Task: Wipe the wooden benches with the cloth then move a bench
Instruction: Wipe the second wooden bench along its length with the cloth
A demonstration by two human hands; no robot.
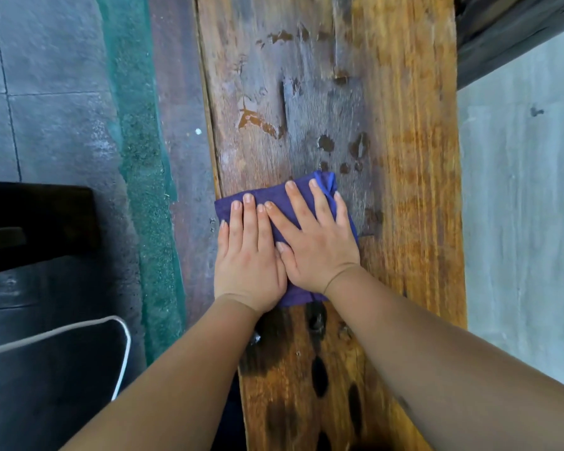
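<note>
Grip: both hands lay flat, fingers spread, palms pressed down on a folded blue cloth (287, 219); neither grip was closed around it, so the cloth was pinned rather than clasped.
Left hand: the left hand (248, 258) covered the cloth's near-left part, fingertips close to the table's left edge.
Right hand: the right hand (316, 242) lay just beside it, thumb side touching the left hand, fingers reaching toward the cloth's far corner.
Cloth position: on the wooden bench top, the table (414, 157), toward its left edge and roughly midway along the visible length.
Step in hand: wiping, judged from the pressing hands and the blur on the wood; moving a bench was not yet begun.
Surface: dark wet patches (326, 143) and a greyish film lay on the table beyond the cloth; darker oval marks (319, 375) lay on the near side, between the forearms.
Next move: probably a firm two-handed push away along the plank, through the wet patches toward the far edge, keeping the cloth flat.
Long axis: the table ran near to far, away from the person; the cloth's longer side lay across it, tilted slightly.
Surroundings: a green strip (137, 157) on the floor beside the left edge.
</note>
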